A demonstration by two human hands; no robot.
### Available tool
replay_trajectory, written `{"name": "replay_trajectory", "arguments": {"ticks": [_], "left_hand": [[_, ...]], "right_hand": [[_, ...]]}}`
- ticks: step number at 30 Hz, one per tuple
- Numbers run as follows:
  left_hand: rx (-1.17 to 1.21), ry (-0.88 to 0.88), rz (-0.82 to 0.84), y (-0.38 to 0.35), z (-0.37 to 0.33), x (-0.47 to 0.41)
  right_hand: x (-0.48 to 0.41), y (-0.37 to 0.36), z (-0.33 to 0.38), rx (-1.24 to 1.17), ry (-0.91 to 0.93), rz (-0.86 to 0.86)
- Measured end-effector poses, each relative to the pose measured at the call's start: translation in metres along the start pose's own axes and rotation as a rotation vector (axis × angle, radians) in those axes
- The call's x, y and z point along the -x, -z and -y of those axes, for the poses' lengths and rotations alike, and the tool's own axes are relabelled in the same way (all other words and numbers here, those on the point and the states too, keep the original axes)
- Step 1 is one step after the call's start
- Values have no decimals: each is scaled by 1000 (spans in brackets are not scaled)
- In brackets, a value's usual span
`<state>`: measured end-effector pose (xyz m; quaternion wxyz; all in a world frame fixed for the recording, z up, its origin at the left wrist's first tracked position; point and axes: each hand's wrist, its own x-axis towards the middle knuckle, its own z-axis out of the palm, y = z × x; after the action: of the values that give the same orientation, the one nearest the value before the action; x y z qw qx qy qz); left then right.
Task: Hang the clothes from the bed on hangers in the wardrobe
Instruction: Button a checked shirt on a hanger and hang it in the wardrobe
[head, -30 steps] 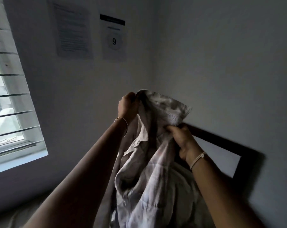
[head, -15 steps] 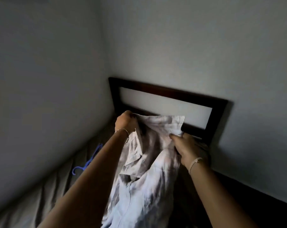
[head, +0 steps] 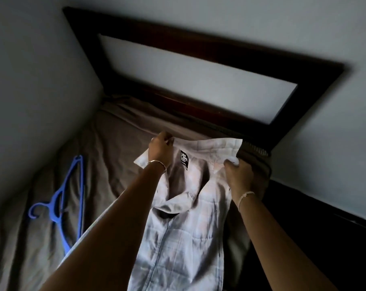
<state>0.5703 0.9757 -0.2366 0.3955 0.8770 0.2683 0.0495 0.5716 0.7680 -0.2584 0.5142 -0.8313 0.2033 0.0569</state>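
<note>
So the shirt [head: 184, 238] had been lowered from mid-air, collar just below the headboard [head: 219, 53]; collar ends were gripped by the left hand [head: 160, 151] and right hand [head: 239, 175], spread apart; blue hanger [head: 62, 202], left of the headboard, was probably needed next.

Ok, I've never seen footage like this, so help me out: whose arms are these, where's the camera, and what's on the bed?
No machine here: a person wears a wide-angle camera on the head, looking forward and down, so both arms are their own. The left hand and right hand each grip the collar end of a pale checked shirt, held out over a bed with a brown sheet. A blue hanger lies on the sheet at the left, untouched. The dark headboard stands against the wall behind.
</note>
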Motion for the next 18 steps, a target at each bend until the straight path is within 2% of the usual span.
{"name": "replay_trajectory", "arguments": {"ticks": [8,13,18], "left_hand": [[-61,-17,135,-58,44,-28],[-46,94,118,-64,79,-15],[-30,226,97,-55,115,14]], "right_hand": [[-48,-62,-48,161,29,72],[-40,-86,-64,330,25,18],[-5,-100,-74,514,159,-49]]}}
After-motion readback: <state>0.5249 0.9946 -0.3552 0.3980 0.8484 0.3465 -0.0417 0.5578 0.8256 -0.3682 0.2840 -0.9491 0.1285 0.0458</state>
